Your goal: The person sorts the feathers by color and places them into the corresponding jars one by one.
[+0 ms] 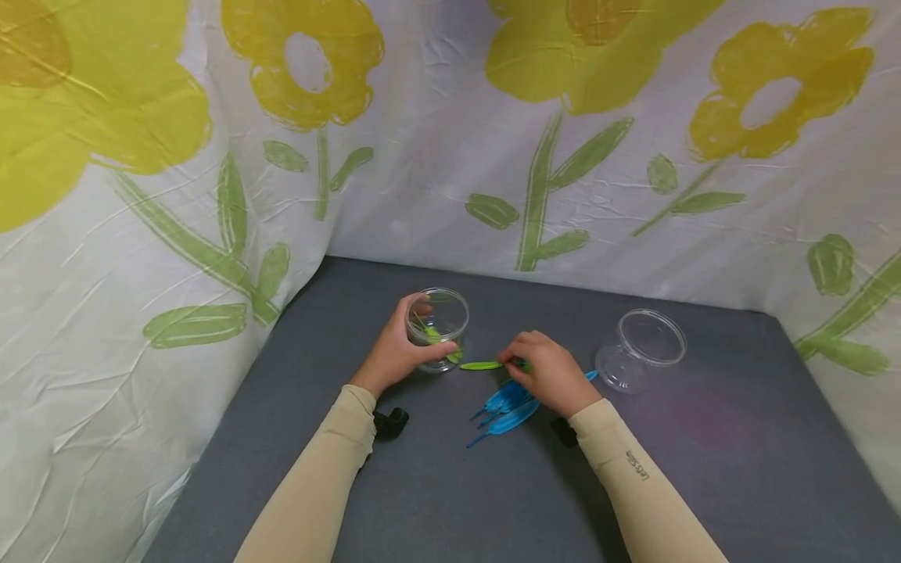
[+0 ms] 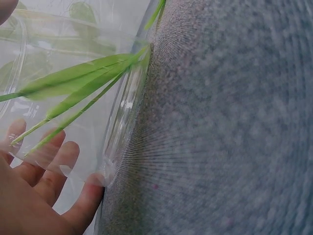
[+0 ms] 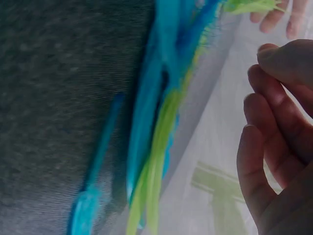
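My left hand grips a clear plastic cup round its side, with thumb in front and fingers behind. Inside the cup several green feathers lean with their thin quills against the wall. Another green feather lies on the table between cup and right hand. My right hand hovers over its far end, fingers loosely curled. In the right wrist view thumb and index fingertips come close together, with nothing visible between them. Below that hand is a bunch of blue feathers, mixed with green ones.
A second clear plastic cup stands upright to the right of the right hand. The grey table backs onto a white cloth painted with yellow flowers. Black wrist mounts sit under both forearms.
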{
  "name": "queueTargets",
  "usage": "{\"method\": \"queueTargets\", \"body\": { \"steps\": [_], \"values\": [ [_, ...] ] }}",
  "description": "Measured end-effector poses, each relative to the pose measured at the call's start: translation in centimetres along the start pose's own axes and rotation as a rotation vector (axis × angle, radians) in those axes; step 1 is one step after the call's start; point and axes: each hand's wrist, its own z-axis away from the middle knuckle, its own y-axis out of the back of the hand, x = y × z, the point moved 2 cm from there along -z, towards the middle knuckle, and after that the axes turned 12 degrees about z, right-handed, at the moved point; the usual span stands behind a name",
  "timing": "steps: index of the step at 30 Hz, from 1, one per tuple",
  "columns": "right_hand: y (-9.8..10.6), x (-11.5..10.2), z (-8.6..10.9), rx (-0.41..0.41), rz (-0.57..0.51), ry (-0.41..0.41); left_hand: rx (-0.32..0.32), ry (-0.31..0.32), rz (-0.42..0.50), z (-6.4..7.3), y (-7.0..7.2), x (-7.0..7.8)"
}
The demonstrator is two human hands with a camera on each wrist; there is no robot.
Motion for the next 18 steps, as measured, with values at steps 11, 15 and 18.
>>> {"method": "queueTargets", "body": {
  "steps": [11,15,18],
  "values": [
    [-1.1,0.5,0.4,-0.025,0.064,0.005,-0.005,0.004,-0.002,0.1,0.0,0.2],
    [-1.3,0.6,0.5,-0.036,0.083,0.010,-0.003,0.005,-0.004,0.1,0.0,0.2],
    [-1.4,0.5,0.5,-0.037,0.099,0.023,0.001,0.003,-0.008,0.1,0.0,0.1]
  ]
}}
